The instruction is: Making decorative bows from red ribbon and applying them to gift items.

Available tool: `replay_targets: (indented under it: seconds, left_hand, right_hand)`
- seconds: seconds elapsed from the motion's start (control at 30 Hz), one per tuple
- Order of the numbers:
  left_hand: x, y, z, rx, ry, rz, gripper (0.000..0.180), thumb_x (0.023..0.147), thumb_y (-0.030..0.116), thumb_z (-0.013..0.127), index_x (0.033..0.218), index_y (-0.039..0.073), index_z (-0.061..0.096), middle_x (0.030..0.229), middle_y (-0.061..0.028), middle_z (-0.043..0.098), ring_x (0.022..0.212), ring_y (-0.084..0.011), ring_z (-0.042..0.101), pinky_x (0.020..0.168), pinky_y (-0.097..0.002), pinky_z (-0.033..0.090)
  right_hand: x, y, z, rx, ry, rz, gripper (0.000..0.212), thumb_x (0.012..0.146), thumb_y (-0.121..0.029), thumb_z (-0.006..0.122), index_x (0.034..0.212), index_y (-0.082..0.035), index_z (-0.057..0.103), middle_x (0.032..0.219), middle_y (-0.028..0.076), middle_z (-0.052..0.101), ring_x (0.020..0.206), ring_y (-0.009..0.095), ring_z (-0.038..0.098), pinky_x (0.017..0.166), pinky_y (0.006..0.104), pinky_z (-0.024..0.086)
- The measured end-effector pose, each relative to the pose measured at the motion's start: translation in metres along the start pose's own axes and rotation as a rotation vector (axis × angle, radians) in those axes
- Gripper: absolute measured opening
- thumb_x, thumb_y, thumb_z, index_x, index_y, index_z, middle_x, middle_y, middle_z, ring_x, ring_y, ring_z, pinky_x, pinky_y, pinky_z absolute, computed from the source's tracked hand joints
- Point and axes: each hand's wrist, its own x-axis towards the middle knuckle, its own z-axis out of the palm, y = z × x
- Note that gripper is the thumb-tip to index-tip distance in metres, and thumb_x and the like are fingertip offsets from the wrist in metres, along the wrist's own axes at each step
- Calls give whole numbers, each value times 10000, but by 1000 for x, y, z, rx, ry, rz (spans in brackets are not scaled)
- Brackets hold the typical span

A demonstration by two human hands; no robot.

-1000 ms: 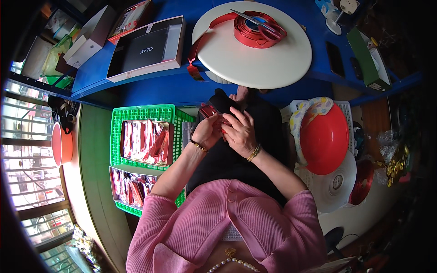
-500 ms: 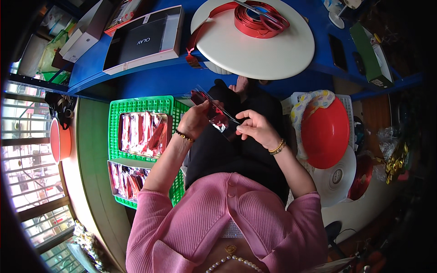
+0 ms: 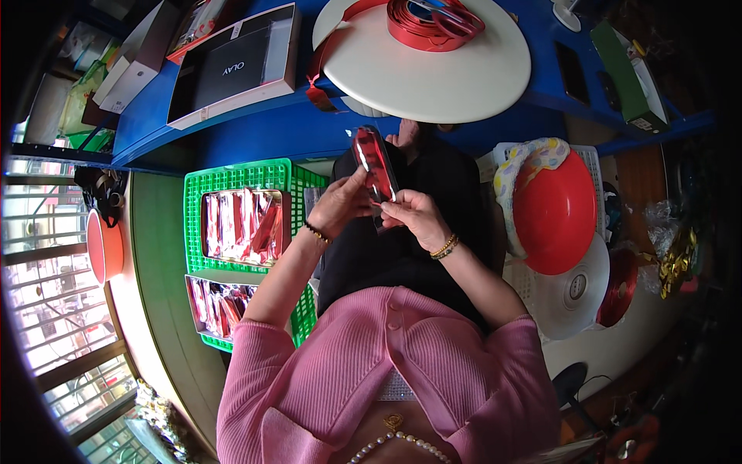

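Biggest thing first: a blue worktop (image 3: 143, 116) runs across the far side, with a big round white disc (image 3: 421, 89) jutting out past its near edge. Down on the left there's a green basket (image 3: 239, 172), and over on the right a red basin (image 3: 556, 216) with a patterned cloth draped on its rim.

Now the progress bit. Two boxes sit at the basket, an upper box (image 3: 287, 228) and a lower box (image 3: 232, 275), each with a row of shiny red packets standing in it. Both rows look pretty full, so I'd call that a decent batch done. On the disc there's a roll of red ribbon (image 3: 421, 39), a tail of it hanging over the left edge, so there's plenty of ribbon left by the look of it. Scissors (image 3: 464, 23) lie across the roll, nobody touching them.

As for the hands, both are busy: the left hand (image 3: 338, 207) pinches one red packet (image 3: 372, 158) by its left side, and the right hand (image 3: 418, 218) grips its lower end. It's up over the lap, well apart from the boxes, so that one isn't in with the others yet. Too small and glossy to tell if it's sealed, tbh.
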Motion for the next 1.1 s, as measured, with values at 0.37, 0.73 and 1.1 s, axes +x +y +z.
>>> replay_targets:
  seconds: [0.37, 0.73, 1.1]
  left_hand:
    - [-8, -29, -15, 145, 135, -40, 110, 854, 136, 604, 849, 26, 598, 736, -85, 654, 631, -164, 653, 577, -254, 536]
    - [-5, -36, -19, 110, 163, -33, 113, 839, 135, 615, 849, 25, 595, 733, -83, 650, 629, -152, 643, 592, -264, 539]
    - [1, -25, -16, 166, 156, -114, 176, 838, 152, 610, 925, 4, 570, 754, -108, 654, 678, -225, 666, 615, -300, 552]
  right_hand:
    - [-1, 3, 0, -913, 355, -623, 393, 633, -149, 786, 929, -63, 542, 806, 78, 578, 745, 208, 575, 672, 326, 469]
    - [4, -8, 17, -1372, -99, -857, 222, 648, -144, 743, 758, -98, 555, 789, 19, 534, 806, 190, 526, 735, 337, 380]
    - [-28, -32, -5, -735, 301, -819, 151, 758, 35, 657, 750, -36, 523, 731, 41, 597, 618, 103, 582, 579, 231, 468]
